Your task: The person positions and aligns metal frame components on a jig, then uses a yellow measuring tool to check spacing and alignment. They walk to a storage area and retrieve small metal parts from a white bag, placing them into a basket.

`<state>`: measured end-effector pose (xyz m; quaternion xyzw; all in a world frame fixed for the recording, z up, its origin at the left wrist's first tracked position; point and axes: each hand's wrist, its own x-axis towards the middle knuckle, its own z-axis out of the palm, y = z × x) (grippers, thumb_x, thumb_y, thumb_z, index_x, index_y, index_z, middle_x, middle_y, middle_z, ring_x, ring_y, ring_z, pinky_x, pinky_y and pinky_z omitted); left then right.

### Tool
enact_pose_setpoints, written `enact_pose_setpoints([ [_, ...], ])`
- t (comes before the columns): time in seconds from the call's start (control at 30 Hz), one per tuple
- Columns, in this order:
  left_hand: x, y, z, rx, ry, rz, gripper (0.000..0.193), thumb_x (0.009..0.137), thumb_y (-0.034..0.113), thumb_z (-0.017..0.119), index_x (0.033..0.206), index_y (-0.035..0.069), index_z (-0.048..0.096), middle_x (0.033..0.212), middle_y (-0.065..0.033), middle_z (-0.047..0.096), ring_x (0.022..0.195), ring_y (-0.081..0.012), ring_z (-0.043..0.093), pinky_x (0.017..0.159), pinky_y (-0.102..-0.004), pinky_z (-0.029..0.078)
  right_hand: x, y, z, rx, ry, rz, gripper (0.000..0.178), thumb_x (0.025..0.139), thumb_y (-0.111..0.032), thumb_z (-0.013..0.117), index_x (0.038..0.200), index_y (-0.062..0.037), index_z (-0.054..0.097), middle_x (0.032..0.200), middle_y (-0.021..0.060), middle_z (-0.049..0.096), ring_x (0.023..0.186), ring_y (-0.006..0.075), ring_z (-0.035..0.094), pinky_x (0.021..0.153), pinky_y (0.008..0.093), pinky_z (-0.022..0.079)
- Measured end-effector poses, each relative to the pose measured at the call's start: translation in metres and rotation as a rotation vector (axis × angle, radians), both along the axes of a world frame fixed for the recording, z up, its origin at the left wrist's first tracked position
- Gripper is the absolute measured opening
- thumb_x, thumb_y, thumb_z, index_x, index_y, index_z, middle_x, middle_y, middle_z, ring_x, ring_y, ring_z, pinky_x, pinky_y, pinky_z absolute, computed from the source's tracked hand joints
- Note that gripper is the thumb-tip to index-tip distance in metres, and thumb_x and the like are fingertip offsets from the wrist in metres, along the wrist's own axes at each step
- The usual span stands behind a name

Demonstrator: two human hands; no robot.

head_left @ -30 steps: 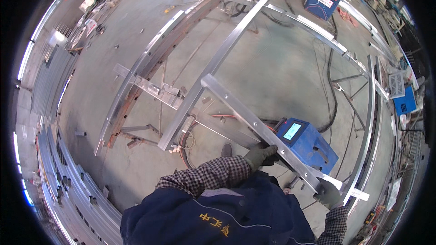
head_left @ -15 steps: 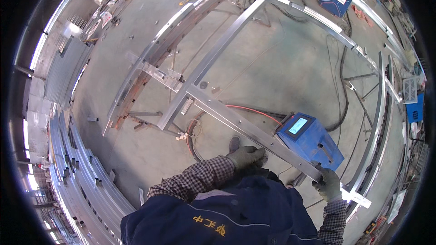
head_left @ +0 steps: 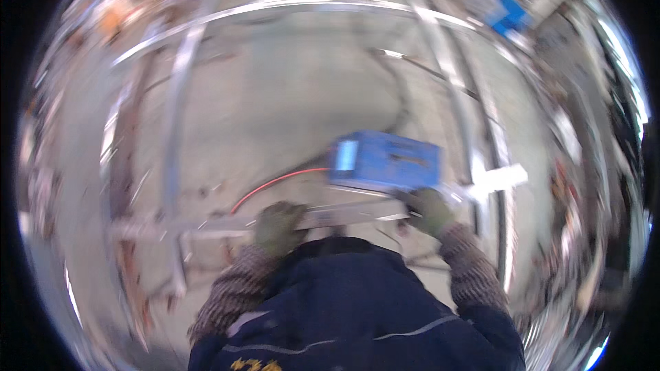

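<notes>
Gripping right hand: pinches metal bar at its end.
Left hand: over bar, its closing I cannot tell.
Blue machine: just beyond bar.

We record a navy-blue jacket bearing thin pale piping, a light grey patch and yellow lettering. The forearm sleeves show fine dark-and-pale patterning, motion-blurred. On the left hand and right hand we note olive-green gloves.

the bar looks like smooth, faintly shiny metal, the gloves and jacket matt cloth.
</notes>
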<state>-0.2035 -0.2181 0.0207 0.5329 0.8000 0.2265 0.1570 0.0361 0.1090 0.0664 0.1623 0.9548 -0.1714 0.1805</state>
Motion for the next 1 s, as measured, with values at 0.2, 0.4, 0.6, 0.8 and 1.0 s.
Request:
enact_pose_setpoints([
  [0.2, 0.002, 0.009, 0.008, -0.088, 0.018, -0.03, 0.059, 0.08, 0.033, 0.086, 0.13, 0.008, 0.067, 0.111, -0.0133, 0.073, 0.11, -0.0352, 0.067, 0.096, -0.0496, 0.051, 0.074, -0.001, -0.005, 0.259, 0.546, -0.223, 0.062, 0.087, -0.021, 0.077, 0.145, -0.0121, 0.059, 0.128, 0.015, 0.067, 0.125, 0.0366, 0.061, 0.111, 0.051, 0.046],
  [0.4, -0.003, 0.011, -0.002, -0.068, -0.012, -0.051, 0.059, 0.077, 0.029, 0.087, 0.128, 0.007, 0.067, 0.108, -0.0136, 0.072, 0.104, -0.0369, 0.066, 0.094, -0.0514, 0.051, 0.186, 0.056, -0.027, 0.461, 0.186, -1.118, 0.079, 0.088, -0.039, 0.08, 0.153, -0.0061, 0.05, 0.14, 0.0247, 0.064, 0.127, 0.0382, 0.065, 0.106, 0.0443, 0.054],
  [0.6, -0.003, 0.012, -0.008, -0.053, 0.018, -0.022, 0.063, 0.074, 0.029, 0.09, 0.128, 0.006, 0.066, 0.112, -0.0146, 0.071, 0.11, -0.0381, 0.065, 0.096, -0.0526, 0.05, 0.218, 0.079, -0.048, 0.074, 0.14, -1.268, 0.072, 0.093, -0.048, 0.076, 0.147, -0.0047, 0.055, 0.118, 0.022, 0.075, 0.108, 0.0363, 0.074, 0.094, 0.045, 0.058],
  [0.8, -0.006, 0.013, -0.018, -0.093, 0.121, -0.057, 0.064, 0.074, 0.031, 0.089, 0.128, 0.005, 0.065, 0.109, -0.0149, 0.072, 0.109, -0.0389, 0.066, 0.1, -0.0523, 0.05, 0.218, 0.079, -0.054, 0.149, 0.172, -1.242, 0.062, 0.094, -0.051, 0.072, 0.138, -0.0089, 0.06, 0.116, 0.0203, 0.076, 0.109, 0.0382, 0.073, 0.092, 0.0494, 0.057],
  [1.0, -0.008, 0.019, -0.01, -0.07, 0.072, -0.102, 0.066, 0.073, 0.032, 0.091, 0.127, 0.005, 0.065, 0.113, -0.0155, 0.072, 0.111, -0.0395, 0.066, 0.097, -0.0518, 0.051, 0.217, 0.085, -0.054, 0.104, 0.145, -1.238, 0.068, 0.091, -0.047, 0.077, 0.141, -0.0043, 0.06, 0.113, 0.0194, 0.076, 0.105, 0.0347, 0.075, 0.093, 0.0449, 0.058],
])
